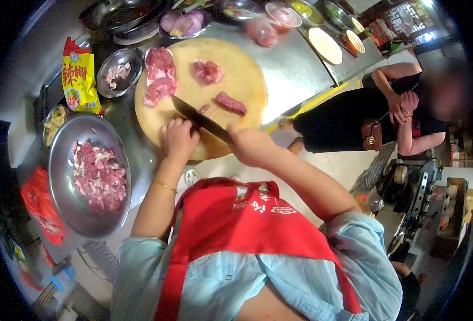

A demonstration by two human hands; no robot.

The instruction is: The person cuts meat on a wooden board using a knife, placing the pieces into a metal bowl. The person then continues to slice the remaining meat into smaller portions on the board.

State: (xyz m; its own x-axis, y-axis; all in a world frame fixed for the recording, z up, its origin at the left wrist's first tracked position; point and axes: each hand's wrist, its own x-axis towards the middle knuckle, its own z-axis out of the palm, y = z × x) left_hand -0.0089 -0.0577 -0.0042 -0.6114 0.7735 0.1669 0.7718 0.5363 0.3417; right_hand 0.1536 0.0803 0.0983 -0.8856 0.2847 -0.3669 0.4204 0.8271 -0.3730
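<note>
My right hand (251, 146) is closed around the handle of a cleaver (203, 120), whose dark blade slants across the round wooden chopping board (252, 67). Beside the blade, my left hand (180, 140) rests on the near left part of the board with its fingers curled; whatever lies under them is hidden. A large piece of raw meat (161, 75) lies at the board's left edge, close to the blade's tip. Farther up is a smaller chunk of meat (207, 71). A dark red strip of meat (230, 103) lies right of the blade, with a small scrap next to it.
A big metal bowl of cut meat (100, 176) stands at left, below a small metal bowl (108, 85) and a yellow packet (79, 77). Onions (182, 22) and a plastic bag (261, 32) sit behind the board. Another person (349, 123) is at right.
</note>
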